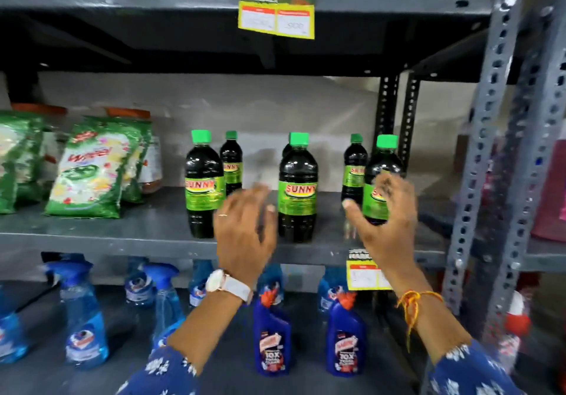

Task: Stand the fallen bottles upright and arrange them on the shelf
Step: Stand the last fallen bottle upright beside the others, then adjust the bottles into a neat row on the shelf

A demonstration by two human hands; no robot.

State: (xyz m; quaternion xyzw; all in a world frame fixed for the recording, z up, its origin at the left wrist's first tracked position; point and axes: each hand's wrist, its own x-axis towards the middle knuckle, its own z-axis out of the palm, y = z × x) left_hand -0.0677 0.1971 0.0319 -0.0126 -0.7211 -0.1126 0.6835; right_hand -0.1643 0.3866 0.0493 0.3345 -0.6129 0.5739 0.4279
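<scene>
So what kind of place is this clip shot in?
Most likely a shop aisle: slotted metal shelf racks, yellow price tags clipped to the edges, and repeated stock such as green-capped bottles and detergent packs.

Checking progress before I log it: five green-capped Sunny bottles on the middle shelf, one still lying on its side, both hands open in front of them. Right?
Not quite. The head view shows all five green-capped Sunny bottles standing upright on the middle shelf; none lies on its side. The rest holds: the left hand and the right hand are open in front of them, gripping nothing.
</scene>
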